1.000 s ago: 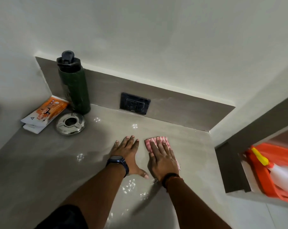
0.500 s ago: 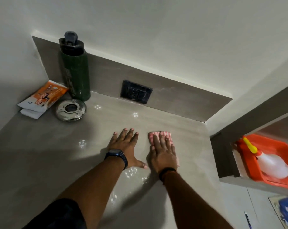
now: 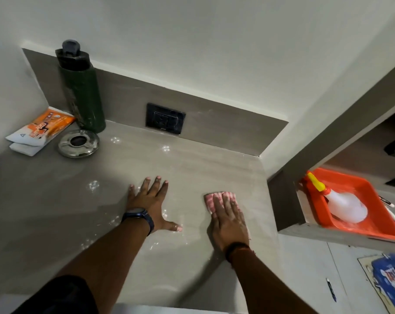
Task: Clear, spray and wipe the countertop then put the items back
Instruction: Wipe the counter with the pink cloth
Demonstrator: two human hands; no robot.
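On countertop (image 3: 192,159) | cloth (image 3: 217,198) under right hand (image 3: 229,219) fingers (image 3: 226,205) | seemingly flat

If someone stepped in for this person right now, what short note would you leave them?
Left hand: flat and open on the countertop, holding nothing.
Right hand: pressing the pink cloth flat on the counter, towards its right side.
Bottle, orange packet and metal dish stand in the back left corner. Spray bottle lies in the orange tray on the side shelf.
Done: surface sprayed; droplets show.
Left: finish wiping, including under the corner items, then put things back.
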